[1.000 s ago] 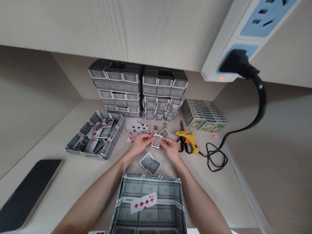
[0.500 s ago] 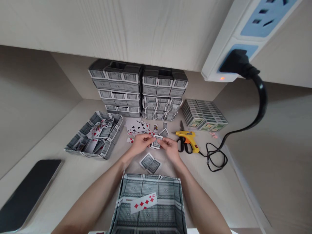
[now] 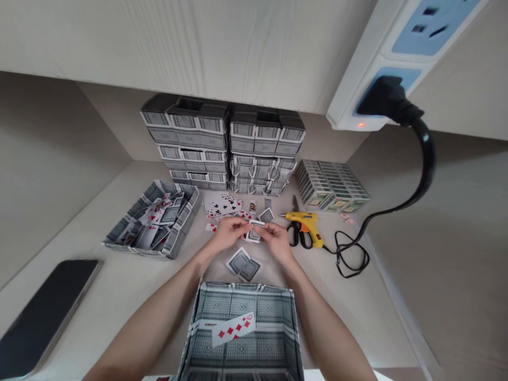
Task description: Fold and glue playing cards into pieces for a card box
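Between both hands is a grey-backed playing card (image 3: 254, 233), its patterned back facing up. My left hand (image 3: 230, 233) pinches its left side with thumb and fingers. The right side is gripped the same way by my right hand (image 3: 275, 237). Whether it is one card or a folded piece, I cannot tell. Just below the hands, two overlapping face-down cards (image 3: 244, 264) lie on the desk. Nearest me, between my forearms, stands an open box made of cards (image 3: 270, 307), with a cut nine of diamonds strip (image 3: 234, 329) lying inside.
A card-made tray (image 3: 174, 246) of loose cards stands left, near a black phone-like slab (image 3: 47, 317). Stacked card boxes (image 3: 194, 140) line the back. Right are a yellow glue gun (image 3: 309, 226), black-handled scissors (image 3: 294, 233), card packs (image 3: 331, 185) and a cable (image 3: 397, 210) from a power strip (image 3: 381, 69).
The camera view has shifted very slightly. Both hands keep hold of the playing card in nearly the same place.
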The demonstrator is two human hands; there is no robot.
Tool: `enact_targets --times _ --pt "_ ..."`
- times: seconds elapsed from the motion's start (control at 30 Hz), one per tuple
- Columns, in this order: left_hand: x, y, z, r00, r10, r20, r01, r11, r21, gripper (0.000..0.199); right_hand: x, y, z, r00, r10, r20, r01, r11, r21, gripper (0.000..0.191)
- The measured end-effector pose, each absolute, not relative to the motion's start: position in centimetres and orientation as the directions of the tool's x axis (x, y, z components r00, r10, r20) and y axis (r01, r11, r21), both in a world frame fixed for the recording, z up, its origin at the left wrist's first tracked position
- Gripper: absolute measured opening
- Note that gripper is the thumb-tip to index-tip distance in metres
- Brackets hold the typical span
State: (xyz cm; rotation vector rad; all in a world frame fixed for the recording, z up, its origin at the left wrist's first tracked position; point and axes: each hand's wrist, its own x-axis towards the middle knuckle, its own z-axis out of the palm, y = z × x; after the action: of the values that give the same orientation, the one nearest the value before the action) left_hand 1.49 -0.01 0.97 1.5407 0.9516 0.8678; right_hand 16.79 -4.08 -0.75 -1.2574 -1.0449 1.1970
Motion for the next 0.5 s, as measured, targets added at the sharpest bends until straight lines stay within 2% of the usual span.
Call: enact_targets --times 0.37,0.5 --pt "1.52 -0.17 0.87 0.469 0.882 0.038 0.073 -0.081 0.994 0.032 16.84 -4.3 -0.06 0.135 0.991 0.025 -0.025 0.029 -0.999 0.037" --pt "1.45 -0.16 0.78 0.48 0.876 0.041 0.08 -0.09 0.993 0.032 16.79 -4.43 0.08 0.142 0.989 0.044 0.039 0.039 -0.998 0.039"
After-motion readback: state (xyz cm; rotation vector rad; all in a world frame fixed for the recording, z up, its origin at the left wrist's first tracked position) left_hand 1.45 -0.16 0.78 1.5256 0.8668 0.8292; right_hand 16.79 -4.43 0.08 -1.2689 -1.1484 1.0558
